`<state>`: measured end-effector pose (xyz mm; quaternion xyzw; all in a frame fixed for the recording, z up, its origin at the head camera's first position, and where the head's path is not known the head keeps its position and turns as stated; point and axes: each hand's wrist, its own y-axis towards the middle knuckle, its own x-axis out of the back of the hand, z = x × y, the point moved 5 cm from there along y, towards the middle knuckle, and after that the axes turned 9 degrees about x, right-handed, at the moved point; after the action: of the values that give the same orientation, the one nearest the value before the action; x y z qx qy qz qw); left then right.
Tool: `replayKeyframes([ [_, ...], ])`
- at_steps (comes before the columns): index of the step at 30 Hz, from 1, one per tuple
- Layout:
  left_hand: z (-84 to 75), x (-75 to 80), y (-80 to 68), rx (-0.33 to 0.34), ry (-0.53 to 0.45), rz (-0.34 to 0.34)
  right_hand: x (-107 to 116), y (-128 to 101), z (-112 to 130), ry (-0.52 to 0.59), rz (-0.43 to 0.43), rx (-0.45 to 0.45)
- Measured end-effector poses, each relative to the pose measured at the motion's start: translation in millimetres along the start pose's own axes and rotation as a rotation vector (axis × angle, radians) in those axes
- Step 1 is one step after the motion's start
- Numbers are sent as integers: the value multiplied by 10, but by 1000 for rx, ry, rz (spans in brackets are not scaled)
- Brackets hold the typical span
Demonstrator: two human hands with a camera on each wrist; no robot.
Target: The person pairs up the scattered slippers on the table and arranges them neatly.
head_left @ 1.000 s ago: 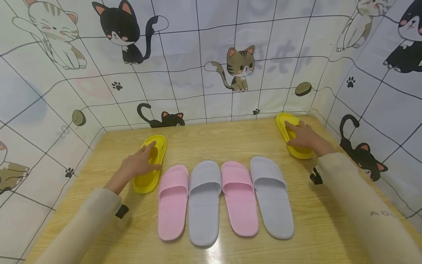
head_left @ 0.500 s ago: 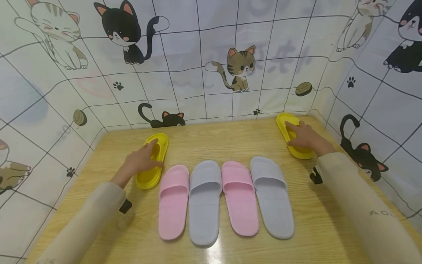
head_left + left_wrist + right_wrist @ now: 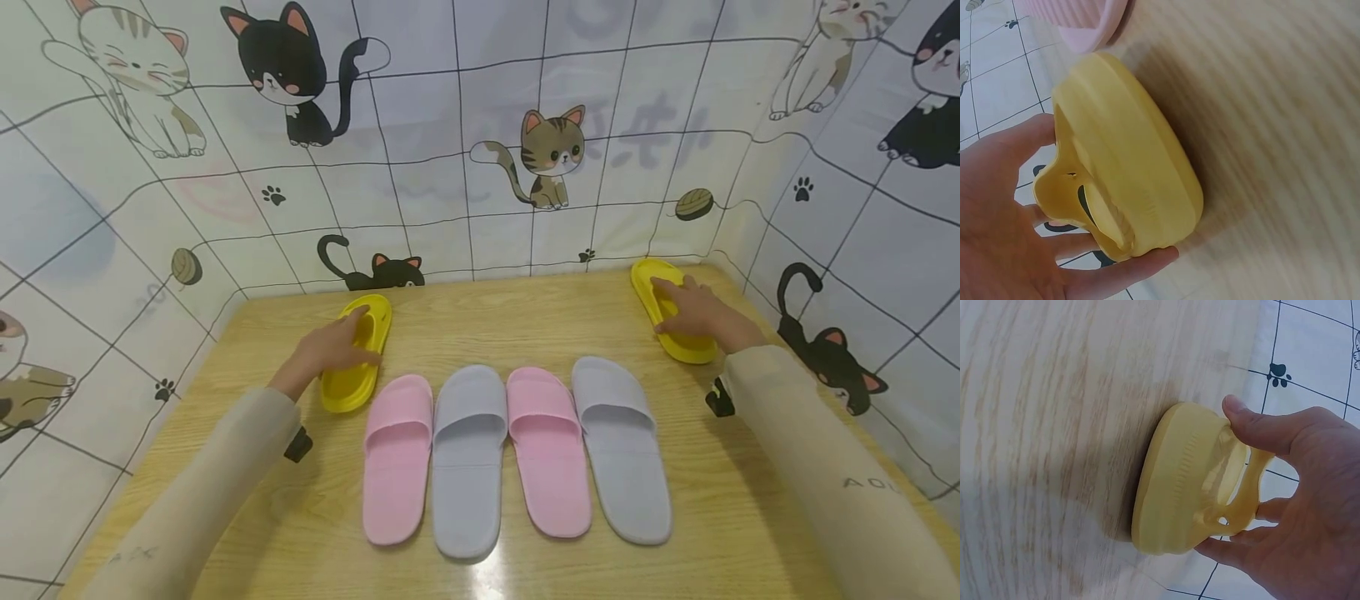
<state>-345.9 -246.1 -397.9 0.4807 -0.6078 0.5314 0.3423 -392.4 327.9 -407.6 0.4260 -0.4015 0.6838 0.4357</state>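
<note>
My left hand [image 3: 333, 348] grips the left yellow slipper [image 3: 349, 387] across its strap, at the table's back left. In the left wrist view the thumb and fingers [image 3: 1124, 270] clasp that yellow slipper [image 3: 1135, 175] from both sides. My right hand [image 3: 692, 310] grips the other yellow slipper [image 3: 647, 282] at the back right, near the wall corner. The right wrist view shows the hand [image 3: 1291, 512] with its thumb over the edge of this slipper [image 3: 1179, 481] and its fingers beneath.
In a row at the middle of the wooden table [image 3: 487, 321] lie a pink slipper [image 3: 396, 458], a grey slipper [image 3: 468, 462], a second pink slipper [image 3: 549, 454] and a second grey slipper [image 3: 624, 450]. Cat-print walls [image 3: 465, 150] enclose three sides.
My left hand has slid its yellow slipper away from me toward the back wall. The right hand and its slipper have barely moved.
</note>
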Motion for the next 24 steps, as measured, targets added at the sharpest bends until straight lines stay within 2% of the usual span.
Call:
replayKeyframes([
  [5,-45,10,81,14,-35,44,24,4,-28,0,17,28],
  [12,-127,24,191,8,-52,46,28,44,-37,-16,44,73],
  [18,-191,45,250,35,-71,93,67,62,-14,-44,49,66],
  [24,-270,54,315,37,-86,114,73,62,-3,-5,65,44],
])
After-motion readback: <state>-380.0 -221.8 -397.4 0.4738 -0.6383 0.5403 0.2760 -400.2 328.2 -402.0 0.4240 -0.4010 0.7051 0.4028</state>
